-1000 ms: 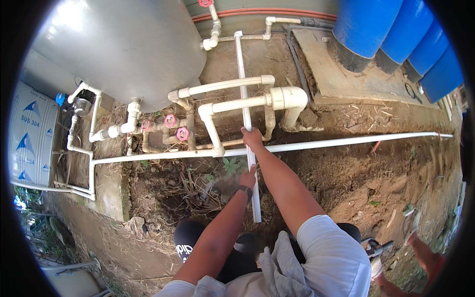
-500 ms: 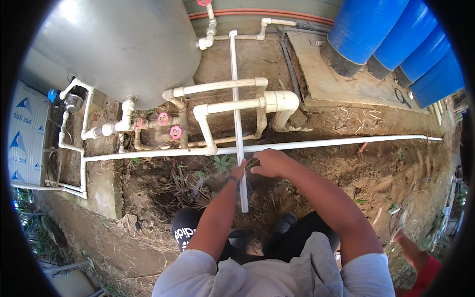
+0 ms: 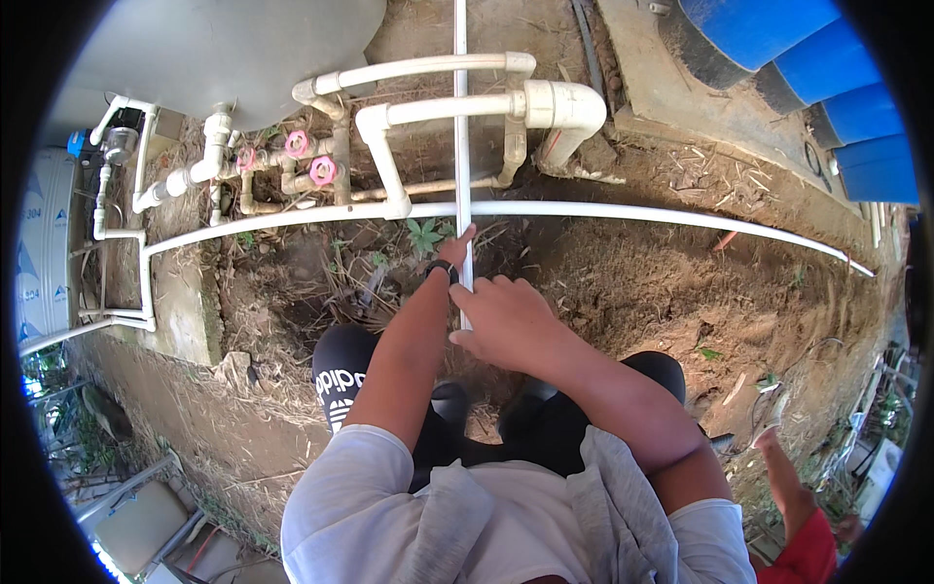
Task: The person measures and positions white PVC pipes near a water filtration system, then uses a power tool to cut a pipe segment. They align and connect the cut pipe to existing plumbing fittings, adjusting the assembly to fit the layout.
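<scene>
A long, thin white plastic pipe (image 3: pixel 462 146) runs away from me, crossing the long white pipe along the ground (image 3: pixel 603 209). My left hand (image 3: pixel 457 247) is closed round the thin pipe just on my side of the crossing; its thumb lies along the top and the other fingers are hidden. Nearer to me, my right hand (image 3: pixel 511 321) grips the same pipe close to its near end, index finger and thumb bent over it. That end is partly covered by the right hand.
Thick cream pipework (image 3: pixel 448 107) with pink valve handles (image 3: pixel 323 171) stands ahead, beside a large grey tank (image 3: pixel 233 49). Blue barrels (image 3: pixel 866 117) stand on a concrete slab at far right. A small plant (image 3: pixel 423 237) grows by my left hand. Another person's arm (image 3: pixel 786 477) shows at lower right.
My right hand has come from beside the thin pipe onto its near end. My left hand stays on the pipe. The view has tilted downward, so the scene sits higher.
</scene>
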Action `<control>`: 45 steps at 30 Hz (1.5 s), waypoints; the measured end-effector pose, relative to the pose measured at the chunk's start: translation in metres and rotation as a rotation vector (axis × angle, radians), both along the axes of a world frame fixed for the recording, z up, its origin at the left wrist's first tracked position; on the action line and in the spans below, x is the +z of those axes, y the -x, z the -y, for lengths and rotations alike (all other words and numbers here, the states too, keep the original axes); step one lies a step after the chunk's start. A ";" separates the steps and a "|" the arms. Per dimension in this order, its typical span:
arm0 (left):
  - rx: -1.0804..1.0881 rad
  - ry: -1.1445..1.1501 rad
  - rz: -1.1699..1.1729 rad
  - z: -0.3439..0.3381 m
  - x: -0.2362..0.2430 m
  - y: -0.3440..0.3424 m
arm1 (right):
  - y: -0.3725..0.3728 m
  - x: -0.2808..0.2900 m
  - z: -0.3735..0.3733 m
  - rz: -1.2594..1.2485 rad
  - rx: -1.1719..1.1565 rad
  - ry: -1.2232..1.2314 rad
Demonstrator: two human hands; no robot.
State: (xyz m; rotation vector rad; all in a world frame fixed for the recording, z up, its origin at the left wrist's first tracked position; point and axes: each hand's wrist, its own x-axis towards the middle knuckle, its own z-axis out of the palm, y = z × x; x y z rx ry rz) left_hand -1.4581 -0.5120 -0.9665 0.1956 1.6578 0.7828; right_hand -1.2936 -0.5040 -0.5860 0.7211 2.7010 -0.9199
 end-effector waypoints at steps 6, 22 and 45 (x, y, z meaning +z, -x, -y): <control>0.198 -0.096 -0.176 0.007 -0.048 0.064 | 0.014 0.015 0.008 -0.028 0.126 0.025; 0.379 -0.049 0.184 -0.049 0.020 0.025 | -0.008 0.003 -0.004 0.068 0.069 0.039; 0.397 -0.082 0.179 -0.047 -0.001 0.025 | -0.016 0.011 -0.011 -0.005 0.048 -0.010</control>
